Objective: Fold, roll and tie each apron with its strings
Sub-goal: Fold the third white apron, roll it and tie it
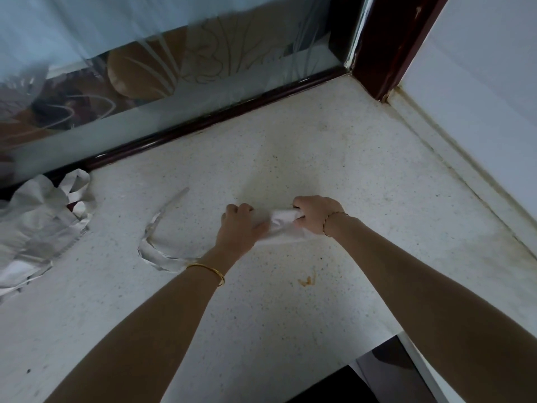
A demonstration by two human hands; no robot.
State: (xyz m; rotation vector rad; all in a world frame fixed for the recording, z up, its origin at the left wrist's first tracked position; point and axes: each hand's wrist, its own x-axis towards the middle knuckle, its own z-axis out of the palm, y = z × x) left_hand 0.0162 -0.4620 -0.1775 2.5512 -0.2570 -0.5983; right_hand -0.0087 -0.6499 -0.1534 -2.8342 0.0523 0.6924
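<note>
Two grips on rolled apron (280, 223) | left hand (241, 226) | right hand (315, 214)

Free across the counter (290, 141) ahead and right; blocked left by apron heap (35, 225) and loose string (154, 251); hemmed by window (174, 53), wall (479, 82).

Before me: speckled white countertop (290, 146), bounded behind by a frosted, etched glass panel (174, 68) in a dark wooden frame (386, 48); white wall (479, 82) at my right.
</note>
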